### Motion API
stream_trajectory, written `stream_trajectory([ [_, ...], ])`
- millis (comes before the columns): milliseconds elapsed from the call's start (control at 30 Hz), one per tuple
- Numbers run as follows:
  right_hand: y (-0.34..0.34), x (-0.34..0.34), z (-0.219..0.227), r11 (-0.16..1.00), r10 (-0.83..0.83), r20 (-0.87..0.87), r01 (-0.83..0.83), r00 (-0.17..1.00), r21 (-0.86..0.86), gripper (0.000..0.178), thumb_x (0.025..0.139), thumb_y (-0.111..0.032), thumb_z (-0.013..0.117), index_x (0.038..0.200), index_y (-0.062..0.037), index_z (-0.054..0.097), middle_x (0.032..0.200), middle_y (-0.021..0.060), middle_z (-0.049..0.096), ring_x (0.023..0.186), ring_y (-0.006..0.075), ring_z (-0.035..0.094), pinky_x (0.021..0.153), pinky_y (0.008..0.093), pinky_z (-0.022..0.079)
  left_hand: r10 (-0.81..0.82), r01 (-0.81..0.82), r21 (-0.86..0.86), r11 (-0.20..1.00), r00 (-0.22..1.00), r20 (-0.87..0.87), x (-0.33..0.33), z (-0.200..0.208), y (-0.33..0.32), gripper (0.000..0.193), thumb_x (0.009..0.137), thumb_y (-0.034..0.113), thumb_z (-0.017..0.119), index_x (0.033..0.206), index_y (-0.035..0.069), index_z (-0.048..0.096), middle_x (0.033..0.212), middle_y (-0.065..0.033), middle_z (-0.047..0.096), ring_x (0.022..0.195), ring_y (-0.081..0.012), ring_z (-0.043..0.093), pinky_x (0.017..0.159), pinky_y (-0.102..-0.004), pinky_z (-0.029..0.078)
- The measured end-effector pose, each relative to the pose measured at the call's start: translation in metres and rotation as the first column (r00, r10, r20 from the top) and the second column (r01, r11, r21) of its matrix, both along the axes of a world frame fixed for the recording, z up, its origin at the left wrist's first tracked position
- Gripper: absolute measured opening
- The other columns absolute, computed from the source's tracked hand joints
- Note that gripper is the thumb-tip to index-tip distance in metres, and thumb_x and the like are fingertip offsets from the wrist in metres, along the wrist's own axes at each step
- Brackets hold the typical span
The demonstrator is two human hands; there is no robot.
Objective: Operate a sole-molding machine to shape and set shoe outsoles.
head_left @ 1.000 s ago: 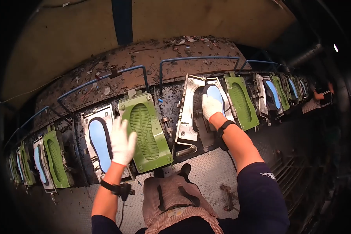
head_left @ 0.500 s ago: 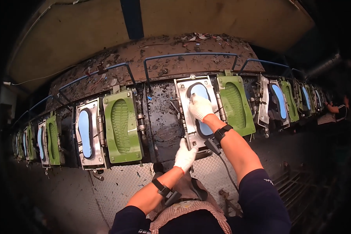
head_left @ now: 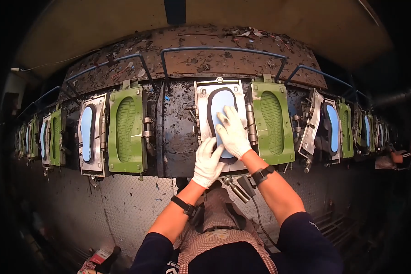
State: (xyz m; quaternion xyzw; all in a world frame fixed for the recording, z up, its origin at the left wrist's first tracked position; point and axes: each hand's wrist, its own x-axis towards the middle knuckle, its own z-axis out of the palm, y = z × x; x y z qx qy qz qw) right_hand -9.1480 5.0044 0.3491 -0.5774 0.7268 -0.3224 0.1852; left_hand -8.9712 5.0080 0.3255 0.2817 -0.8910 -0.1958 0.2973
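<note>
In front of me lies an open shoe-sole mould. On its silvery metal plate (head_left: pixel 203 107) sits a light blue sole-shaped piece (head_left: pixel 220 97) with a black border around it. My right hand (head_left: pixel 234 133), in a white knit glove, lies over the middle of the blue piece with its fingers spread. Gloved the same way, my left hand (head_left: pixel 208 165) rests at the lower left of the piece, fingers extended, touching its heel end. Hinged to the right of the plate is the green mould half (head_left: pixel 271 125), with a tread-patterned hollow. The hands hide much of the blue piece's lower half.
More moulds stand in a row: a green half (head_left: pixel 127 130) and a blue piece (head_left: pixel 87 134) on the left, another blue piece (head_left: pixel 332 128) on the right. A handle (head_left: pixel 236 189) juts toward me. Behind are a blue rail (head_left: pixel 223 49) and scrap-littered ledge. A person (head_left: pixel 399 157) is far right.
My right hand has moved down the blue piece, and its fingers have spread. My left hand has gone from the plate's lower edge up onto the heel area. The view has shifted.
</note>
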Motion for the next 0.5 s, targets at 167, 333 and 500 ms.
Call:
stream_trajectory([
  [167,0.081,-0.01,0.024,0.953,0.268,-0.085,-0.277,0.96,-0.125,0.033,0.093,-0.015,0.071,0.123,-0.0019,0.067,0.119,0.0159,0.063,0.111,0.0337,0.062,0.098,0.041,0.05,-0.023,0.051,0.146,0.988,0.982,-0.186,0.0,0.003,-0.011,0.039,0.076,0.008,0.081,0.114,0.002,0.072,0.114,-0.0146,0.072,0.11,-0.0348,0.068,0.096,-0.0428,0.056],
  [333,0.074,-0.004,0.003,0.992,0.079,0.058,-0.073,0.995,-0.105,0.019,0.089,-0.016,0.076,0.104,-0.0051,0.071,0.095,0.0109,0.066,0.095,0.0308,0.063,0.088,0.0394,0.051,0.033,0.025,0.281,0.959,0.979,-0.2,0.001,0.009,-0.004,0.021,0.085,0.007,0.078,0.105,0.001,0.074,0.108,-0.0142,0.074,0.106,-0.0331,0.069,0.095,-0.0412,0.056],
  [500,0.058,-0.015,0.018,0.997,0.083,0.182,-0.082,0.98,-0.016,0.026,0.085,-0.008,0.078,0.108,-0.0005,0.07,0.103,0.0138,0.069,0.101,0.0321,0.066,0.092,0.0398,0.053,-0.065,0.075,0.195,0.978,0.996,-0.057,-0.003,0.023,0.0,0.048,0.075,0.017,0.083,0.118,0.0,0.068,0.123,-0.0171,0.065,0.115,-0.0371,0.064,0.099,-0.0459,0.053],
])
